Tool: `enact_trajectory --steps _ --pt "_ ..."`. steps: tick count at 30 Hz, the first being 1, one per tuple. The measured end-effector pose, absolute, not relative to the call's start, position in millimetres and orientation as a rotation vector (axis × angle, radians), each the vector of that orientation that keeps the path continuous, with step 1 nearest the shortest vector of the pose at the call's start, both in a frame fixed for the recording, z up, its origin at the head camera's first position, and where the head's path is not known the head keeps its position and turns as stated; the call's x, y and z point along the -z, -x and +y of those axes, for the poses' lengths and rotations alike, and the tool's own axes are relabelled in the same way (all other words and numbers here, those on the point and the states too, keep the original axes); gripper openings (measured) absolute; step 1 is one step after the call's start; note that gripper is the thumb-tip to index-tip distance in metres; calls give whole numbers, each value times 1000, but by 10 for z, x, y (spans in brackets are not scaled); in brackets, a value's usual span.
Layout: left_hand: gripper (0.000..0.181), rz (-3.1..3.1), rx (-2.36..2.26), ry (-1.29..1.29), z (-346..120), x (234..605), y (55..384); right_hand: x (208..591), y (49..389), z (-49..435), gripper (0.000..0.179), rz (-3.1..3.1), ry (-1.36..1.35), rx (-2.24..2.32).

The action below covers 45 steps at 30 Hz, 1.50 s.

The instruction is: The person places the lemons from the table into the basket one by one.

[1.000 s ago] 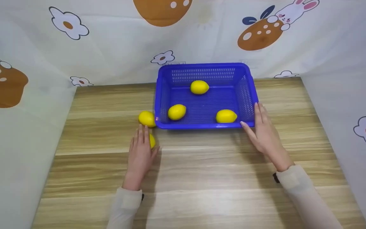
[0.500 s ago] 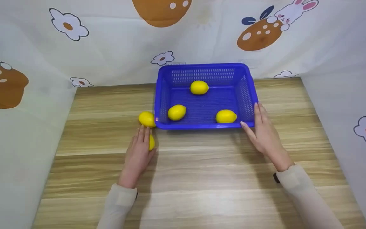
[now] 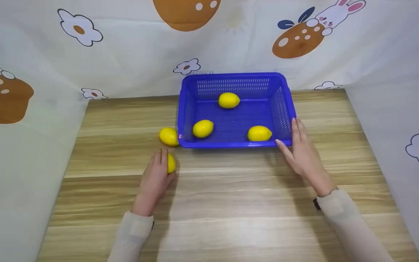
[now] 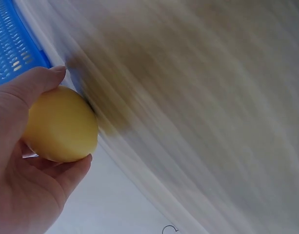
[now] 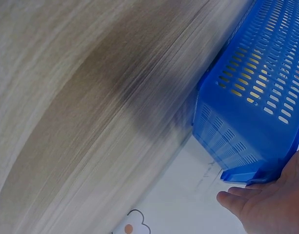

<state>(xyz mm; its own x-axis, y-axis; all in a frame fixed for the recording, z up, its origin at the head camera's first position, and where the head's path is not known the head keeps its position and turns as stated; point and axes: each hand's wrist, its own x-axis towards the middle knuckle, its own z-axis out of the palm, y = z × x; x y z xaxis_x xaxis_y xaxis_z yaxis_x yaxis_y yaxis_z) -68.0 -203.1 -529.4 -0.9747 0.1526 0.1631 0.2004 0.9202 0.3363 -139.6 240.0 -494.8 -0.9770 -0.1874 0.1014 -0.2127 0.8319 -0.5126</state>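
My left hand (image 3: 155,174) grips a yellow lemon (image 3: 171,163) just above or on the table, left of the basket's front corner. In the left wrist view the thumb and fingers curve round that lemon (image 4: 64,124). Another lemon (image 3: 168,136) lies on the table against the left side of the blue plastic basket (image 3: 216,145). Inside the basket are three more lemons: one at the back (image 3: 228,100), one at the front left (image 3: 203,128) and one at the front right (image 3: 259,133). My right hand (image 3: 306,156) rests on the basket's front right corner, its fingers straight along the side.
The wood-grain table (image 3: 231,203) spreads in front of the basket and to both sides. Pale cloth walls (image 3: 129,47) printed with flowers and rabbits close it off at the back, left and right. The basket stands near the back wall.
My left hand has shifted slightly left and back toward me, and the lemon at its fingers has moved a little left with it. The right hand and basket have stayed put.
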Motion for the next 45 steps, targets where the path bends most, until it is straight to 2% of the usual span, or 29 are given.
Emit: enact_trajectory --steps 23,32,45 --pt "89 -2906 652 242 -2112 5321 705 4941 1393 2388 88 -3000 -296 -832" --pt "76 -2835 627 260 -2082 5289 680 4947 1396 2396 88 -2992 -302 -821" --pt "73 -2769 701 282 -2086 5217 615 4946 1396 2399 88 -2985 -311 -832"
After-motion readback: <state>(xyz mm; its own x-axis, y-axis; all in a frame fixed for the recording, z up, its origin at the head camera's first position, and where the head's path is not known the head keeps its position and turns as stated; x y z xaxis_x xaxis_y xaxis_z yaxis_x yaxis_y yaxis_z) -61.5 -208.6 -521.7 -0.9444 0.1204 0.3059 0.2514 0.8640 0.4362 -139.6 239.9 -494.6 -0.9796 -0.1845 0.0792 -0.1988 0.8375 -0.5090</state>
